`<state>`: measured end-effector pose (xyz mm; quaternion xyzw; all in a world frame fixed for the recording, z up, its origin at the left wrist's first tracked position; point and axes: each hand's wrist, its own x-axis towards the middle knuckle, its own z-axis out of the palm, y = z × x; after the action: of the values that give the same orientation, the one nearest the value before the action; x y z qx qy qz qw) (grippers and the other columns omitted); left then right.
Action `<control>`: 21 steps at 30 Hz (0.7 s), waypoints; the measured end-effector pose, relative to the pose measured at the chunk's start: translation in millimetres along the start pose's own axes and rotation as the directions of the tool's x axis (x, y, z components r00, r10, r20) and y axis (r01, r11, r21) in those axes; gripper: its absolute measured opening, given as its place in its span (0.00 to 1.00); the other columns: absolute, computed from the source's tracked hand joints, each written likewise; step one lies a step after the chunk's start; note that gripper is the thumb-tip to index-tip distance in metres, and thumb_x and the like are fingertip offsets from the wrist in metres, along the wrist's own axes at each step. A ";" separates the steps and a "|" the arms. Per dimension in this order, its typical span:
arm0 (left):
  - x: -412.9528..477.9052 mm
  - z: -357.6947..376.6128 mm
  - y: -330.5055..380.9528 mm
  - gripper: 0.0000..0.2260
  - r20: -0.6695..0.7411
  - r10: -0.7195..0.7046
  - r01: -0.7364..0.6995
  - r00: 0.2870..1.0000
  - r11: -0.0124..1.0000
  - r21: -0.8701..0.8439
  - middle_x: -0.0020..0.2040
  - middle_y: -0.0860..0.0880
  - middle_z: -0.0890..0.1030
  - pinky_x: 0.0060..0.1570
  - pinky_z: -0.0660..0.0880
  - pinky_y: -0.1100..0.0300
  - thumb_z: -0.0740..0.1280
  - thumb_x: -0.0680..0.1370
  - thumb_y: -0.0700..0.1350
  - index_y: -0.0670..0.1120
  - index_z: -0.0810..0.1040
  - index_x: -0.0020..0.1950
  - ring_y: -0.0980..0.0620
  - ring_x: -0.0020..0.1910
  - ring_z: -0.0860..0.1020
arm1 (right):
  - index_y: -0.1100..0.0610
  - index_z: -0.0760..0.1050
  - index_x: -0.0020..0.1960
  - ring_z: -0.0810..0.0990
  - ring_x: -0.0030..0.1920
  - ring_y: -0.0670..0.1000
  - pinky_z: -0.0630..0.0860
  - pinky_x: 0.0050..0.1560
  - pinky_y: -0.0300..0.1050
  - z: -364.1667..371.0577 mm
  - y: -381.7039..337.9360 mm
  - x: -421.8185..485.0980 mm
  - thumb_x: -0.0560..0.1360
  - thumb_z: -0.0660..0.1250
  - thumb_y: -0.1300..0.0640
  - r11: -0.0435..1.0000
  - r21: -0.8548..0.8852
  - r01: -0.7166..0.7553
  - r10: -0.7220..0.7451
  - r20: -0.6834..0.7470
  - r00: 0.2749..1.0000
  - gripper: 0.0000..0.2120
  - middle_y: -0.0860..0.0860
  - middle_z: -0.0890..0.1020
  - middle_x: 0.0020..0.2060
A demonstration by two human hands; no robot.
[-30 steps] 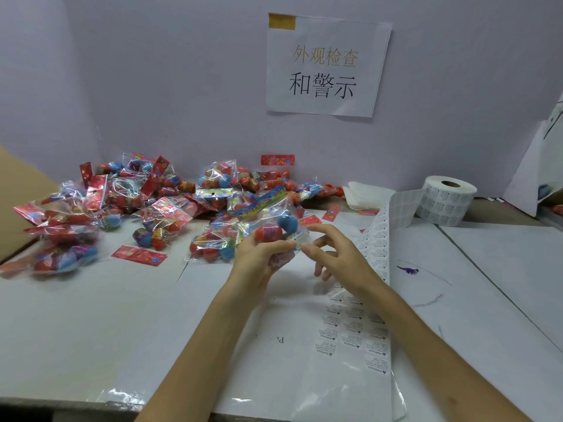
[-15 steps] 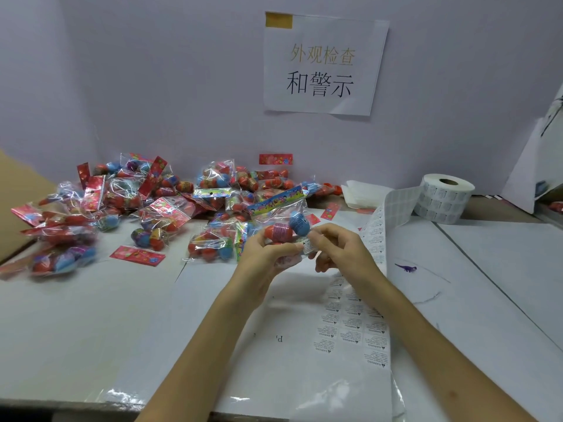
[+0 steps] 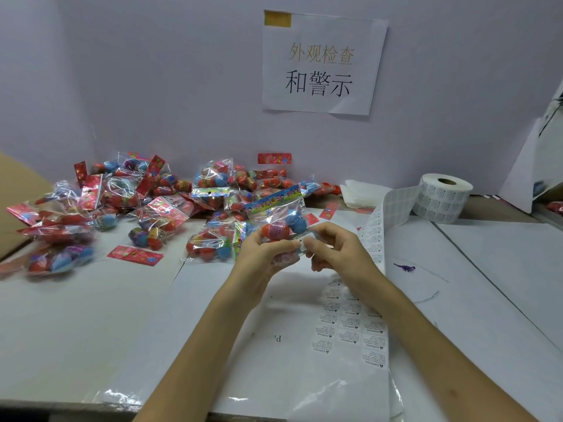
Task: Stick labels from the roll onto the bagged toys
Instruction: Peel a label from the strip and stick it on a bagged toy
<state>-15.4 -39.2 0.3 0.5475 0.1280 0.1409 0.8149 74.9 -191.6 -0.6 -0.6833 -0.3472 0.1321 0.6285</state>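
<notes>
far left, a heap of bagged toys [image 3: 137,205] against the wall (too tangled to count), one loose red card [image 3: 135,255] in front. centre, left hand [image 3: 262,260] curls round one bag [image 3: 281,219], lifted above the table [image 3: 76,330]. right hand [image 3: 339,254] pinches one white label [image 3: 302,245] on the bag's lower corner. one label strip [image 3: 353,324] runs back to one roll [image 3: 441,202], right.

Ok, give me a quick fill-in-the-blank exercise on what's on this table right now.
1. The right hand pinches a small white ____ against the bag held by the left hand.
2. The label roll stands to the ____ of both hands.
3. The paper sign is taped to the ____.
Missing words: label, right, wall.
</notes>
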 end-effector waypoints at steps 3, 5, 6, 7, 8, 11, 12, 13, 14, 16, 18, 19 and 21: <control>-0.3 0.0 0.9 0.19 -0.009 -0.014 0.014 1.000 1.000 -0.022 0.56 0.40 0.84 0.46 0.82 0.59 0.74 0.74 0.34 0.39 0.77 0.64 0.46 0.51 0.85 | 0.58 0.80 0.54 0.80 0.35 0.51 0.81 0.42 0.46 -1.4 -0.2 0.1 0.82 0.65 0.56 1.000 0.015 -0.023 0.023 0.002 1.000 0.08 0.53 0.84 0.39; 0.0 0.0 0.5 0.19 -0.014 -0.020 0.020 1.000 0.999 -0.028 0.57 0.39 0.84 0.46 0.81 0.59 0.74 0.74 0.34 0.39 0.77 0.65 0.46 0.51 0.85 | 0.58 0.80 0.54 0.81 0.35 0.51 0.81 0.42 0.45 -1.4 -0.8 -0.3 0.83 0.64 0.56 1.000 0.012 -0.024 0.024 0.002 1.000 0.08 0.53 0.84 0.39; 0.3 0.1 0.6 0.20 -0.010 -0.020 0.019 1.000 0.999 -0.029 0.57 0.39 0.84 0.47 0.81 0.59 0.74 0.74 0.34 0.39 0.77 0.65 0.46 0.51 0.85 | 0.58 0.80 0.54 0.81 0.35 0.51 0.81 0.41 0.45 -1.4 -0.9 -0.2 0.83 0.65 0.56 1.000 0.015 -0.018 0.018 0.004 1.000 0.08 0.53 0.84 0.39; 0.4 -0.2 0.6 0.20 -0.005 -0.017 0.017 1.000 0.999 -0.028 0.58 0.39 0.84 0.47 0.81 0.59 0.74 0.74 0.34 0.39 0.77 0.66 0.46 0.52 0.85 | 0.58 0.80 0.54 0.80 0.35 0.51 0.81 0.41 0.46 -1.4 -0.8 -0.3 0.82 0.66 0.56 1.000 0.013 -0.008 0.008 0.007 1.000 0.07 0.53 0.83 0.38; 0.5 -0.3 0.5 0.21 0.001 -0.015 0.015 1.000 0.999 -0.030 0.58 0.39 0.84 0.47 0.81 0.58 0.74 0.74 0.34 0.39 0.77 0.66 0.46 0.52 0.85 | 0.59 0.80 0.54 0.80 0.35 0.51 0.80 0.42 0.47 -1.0 -0.9 -0.6 0.81 0.68 0.56 1.000 0.003 0.004 -0.004 0.010 1.000 0.06 0.53 0.83 0.38; 0.8 -1.1 0.9 0.20 -0.001 -0.020 0.020 1.000 0.998 -0.051 0.53 0.42 0.85 0.46 0.81 0.59 0.73 0.74 0.34 0.39 0.78 0.66 0.48 0.49 0.86 | 0.59 0.80 0.55 0.80 0.35 0.52 0.80 0.42 0.47 -0.7 -0.9 -0.3 0.82 0.67 0.57 1.000 -0.015 0.001 -0.001 0.018 1.000 0.06 0.53 0.83 0.39; 0.7 -1.0 1.3 0.19 -0.004 -0.024 0.024 1.000 0.998 -0.055 0.52 0.43 0.86 0.45 0.81 0.60 0.73 0.75 0.34 0.39 0.78 0.65 0.49 0.48 0.86 | 0.59 0.80 0.55 0.80 0.35 0.52 0.80 0.42 0.47 -0.9 -1.2 -0.1 0.82 0.65 0.58 1.000 -0.008 -0.011 0.011 0.018 1.000 0.07 0.52 0.83 0.39; 0.5 -0.7 1.3 0.19 -0.004 -0.026 0.026 1.000 0.998 -0.055 0.53 0.42 0.86 0.45 0.81 0.60 0.73 0.75 0.34 0.39 0.78 0.65 0.49 0.48 0.86 | 0.59 0.80 0.55 0.80 0.35 0.51 0.80 0.42 0.46 -1.3 -1.6 -0.1 0.83 0.64 0.58 1.000 0.000 -0.019 0.019 0.017 1.000 0.07 0.52 0.83 0.38; 0.2 -0.3 1.3 0.19 -0.004 -0.026 0.026 1.000 0.998 -0.051 0.54 0.42 0.85 0.46 0.81 0.60 0.73 0.75 0.35 0.38 0.78 0.66 0.48 0.49 0.86 | 0.59 0.80 0.55 0.80 0.35 0.51 0.80 0.41 0.46 -1.3 -1.7 0.0 0.83 0.63 0.58 1.000 0.006 -0.022 0.022 0.015 1.000 0.08 0.52 0.83 0.38; 0.3 -0.3 0.8 0.20 0.001 -0.020 0.020 1.000 0.999 -0.043 0.57 0.40 0.85 0.48 0.82 0.59 0.73 0.75 0.35 0.38 0.77 0.66 0.47 0.51 0.85 | 0.58 0.80 0.55 0.81 0.35 0.51 0.80 0.41 0.46 -0.6 -1.3 0.2 0.82 0.65 0.58 1.000 -0.001 -0.011 0.011 0.008 1.000 0.06 0.51 0.83 0.38; 0.4 -0.2 -0.3 0.21 0.003 -0.012 0.012 1.000 0.999 -0.045 0.58 0.38 0.84 0.53 0.82 0.54 0.73 0.75 0.34 0.37 0.77 0.67 0.44 0.55 0.85 | 0.56 0.80 0.55 0.81 0.35 0.50 0.80 0.41 0.47 1.3 0.4 -0.4 0.79 0.70 0.57 0.998 -0.054 0.015 -0.015 0.002 1.000 0.06 0.49 0.82 0.38; 0.6 -0.5 -1.0 0.21 -0.003 -0.013 0.013 1.000 0.999 -0.049 0.59 0.38 0.84 0.56 0.82 0.52 0.73 0.75 0.34 0.37 0.76 0.67 0.42 0.57 0.84 | 0.55 0.79 0.56 0.81 0.36 0.50 0.80 0.41 0.47 2.8 1.1 -1.0 0.77 0.73 0.58 0.996 -0.090 0.026 -0.025 0.003 1.000 0.08 0.48 0.83 0.39; 1.4 -0.9 -1.9 0.21 -0.014 -0.019 0.018 1.000 0.999 -0.049 0.59 0.38 0.84 0.60 0.80 0.48 0.73 0.75 0.34 0.37 0.76 0.68 0.40 0.58 0.83 | 0.54 0.78 0.58 0.82 0.36 0.50 0.80 0.41 0.45 4.8 2.3 -1.9 0.75 0.75 0.59 0.991 -0.132 0.037 -0.036 0.010 0.999 0.13 0.48 0.83 0.41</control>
<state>-14.2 -38.6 -1.8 0.5250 0.1354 0.1404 0.8284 71.3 -189.1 -4.1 -0.7166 -0.3699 0.0999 0.5828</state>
